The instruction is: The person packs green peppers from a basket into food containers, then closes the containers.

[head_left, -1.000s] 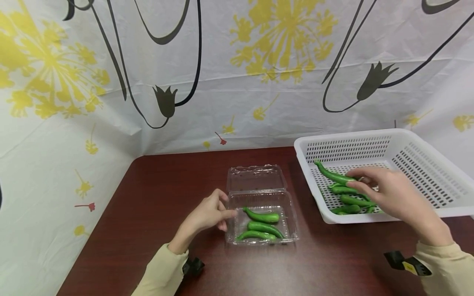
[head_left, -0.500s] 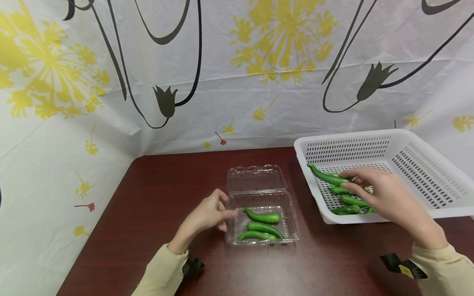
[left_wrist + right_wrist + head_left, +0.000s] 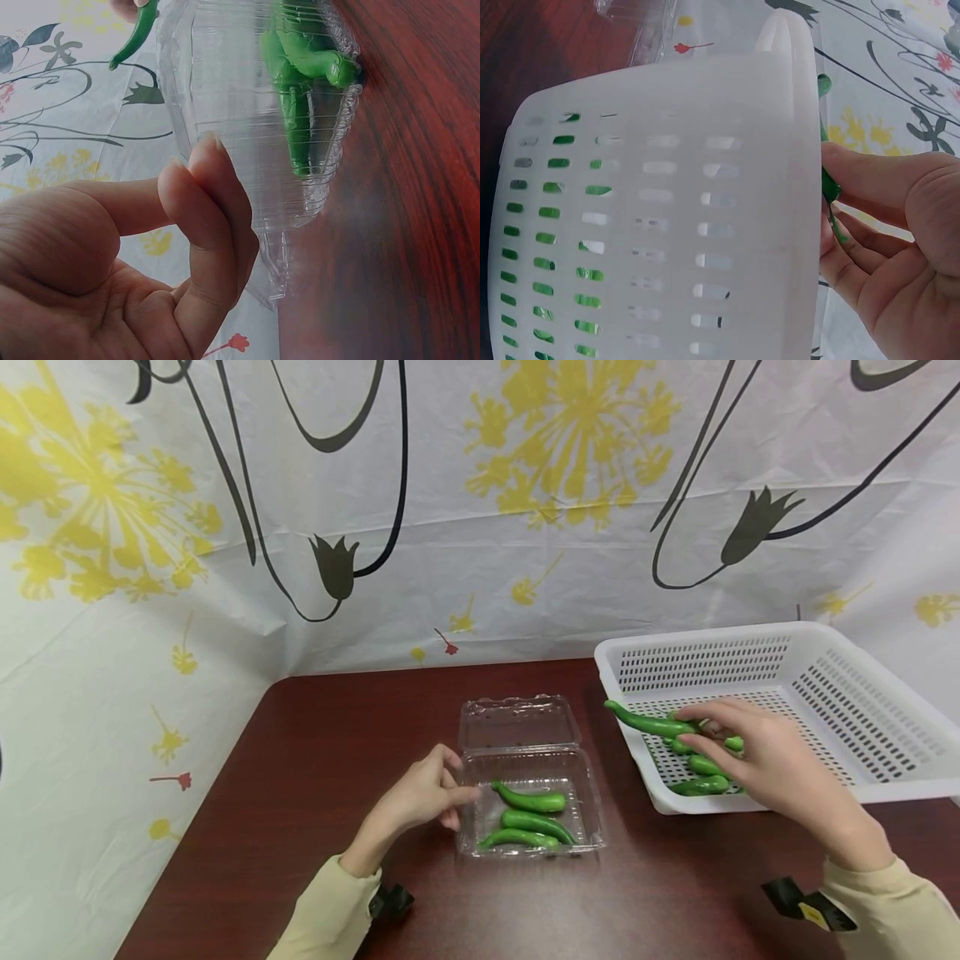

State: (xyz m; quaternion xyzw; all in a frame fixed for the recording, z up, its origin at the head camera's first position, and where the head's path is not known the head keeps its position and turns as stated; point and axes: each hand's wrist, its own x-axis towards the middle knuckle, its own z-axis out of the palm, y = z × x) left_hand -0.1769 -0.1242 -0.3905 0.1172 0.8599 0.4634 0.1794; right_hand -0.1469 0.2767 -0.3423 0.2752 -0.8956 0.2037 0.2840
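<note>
My right hand [image 3: 765,747] pinches a long curved green pepper [image 3: 648,722] by its thicker end, above the left side of the white basket [image 3: 637,760]. In the right wrist view the basket wall [image 3: 772,187] hides most of that pepper [image 3: 829,184]. Several more green peppers [image 3: 701,786] lie in the basket below the hand. At the left, my left hand [image 3: 423,789] holds the left rim of an opened clear plastic clamshell box [image 3: 588,793], thumb and fingertips close together there in the left wrist view. Inside the box lie 3 green peppers [image 3: 536,822], roughly side by side.
The box's hinged lid [image 3: 519,724] lies back toward the far side of the dark red wooden table [image 3: 360,718]. A white patterned cloth [image 3: 435,568] hangs behind and at the left. The basket's raised rim stands between the right hand and the box.
My right hand has moved left with the pepper, whose thin end now reaches over the basket's left rim. My left hand and the clamshell box have stayed put.
</note>
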